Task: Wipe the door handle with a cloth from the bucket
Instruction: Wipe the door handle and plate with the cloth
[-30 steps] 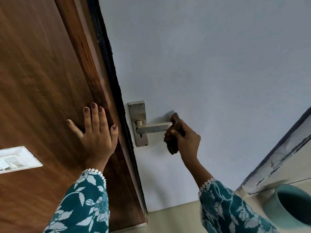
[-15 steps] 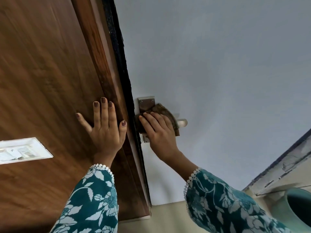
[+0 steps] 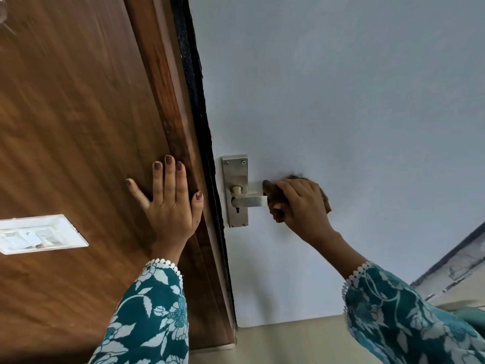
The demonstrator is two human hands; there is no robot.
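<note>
A silver lever door handle on a metal backplate is fixed to the pale blue door. My right hand is shut on a dark brown cloth, wrapped around the outer end of the lever, which is hidden under it. The inner part of the lever and the keyhole show. My left hand lies flat with fingers spread on the brown wooden frame, just left of the door's edge. Only a sliver of the teal bucket shows at the lower right.
A white switch plate is set in the wooden panel at the left. A black seal strip runs along the door's edge. Beige floor lies below. A worn grey ledge runs at the right.
My right hand with the cloth has slid from the backplate outwards to the end of the lever, uncovering the plate. My left hand has stayed on the frame.
</note>
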